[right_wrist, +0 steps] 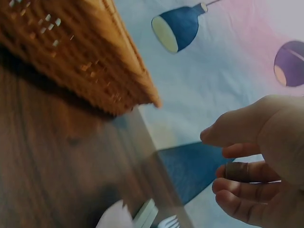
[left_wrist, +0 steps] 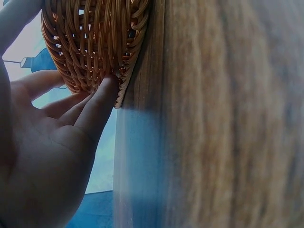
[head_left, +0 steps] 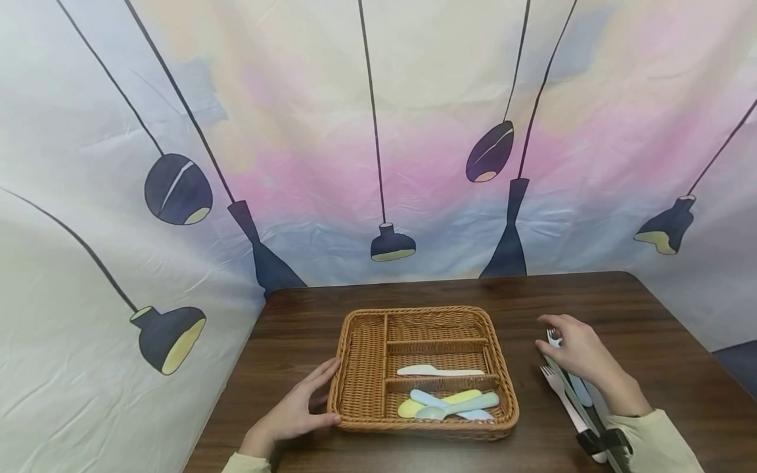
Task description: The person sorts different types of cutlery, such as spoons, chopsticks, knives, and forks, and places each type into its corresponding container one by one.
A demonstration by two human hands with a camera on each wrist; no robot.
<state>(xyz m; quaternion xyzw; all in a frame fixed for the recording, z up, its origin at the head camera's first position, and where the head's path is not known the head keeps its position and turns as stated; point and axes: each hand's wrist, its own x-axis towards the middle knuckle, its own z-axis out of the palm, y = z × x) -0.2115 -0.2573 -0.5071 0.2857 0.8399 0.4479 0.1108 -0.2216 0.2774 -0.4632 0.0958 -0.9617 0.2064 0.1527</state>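
Note:
My left hand [head_left: 296,408] rests against the left side of a brown wicker cutlery basket [head_left: 428,426], its thumb at the near corner. In the left wrist view its fingers touch the woven wall [left_wrist: 95,42]. A white knife [head_left: 440,372] lies in the middle right compartment. The near one holds a yellow spoon [head_left: 408,408], a green spoon [head_left: 432,412] and a light blue piece [head_left: 476,415]. My right hand [head_left: 579,351] hovers, fingers bent and holding nothing, over a pale pink fork [head_left: 554,381], a light blue fork [head_left: 553,337] and slim green sticks [right_wrist: 145,214], partly hidden.
The dark wood table [head_left: 307,315] extends around the basket. Behind it hangs a cloth [head_left: 331,164] printed with lamps. A black wrist strap [head_left: 615,441] sits at the right sleeve, overlapping the handle ends of the loose cutlery.

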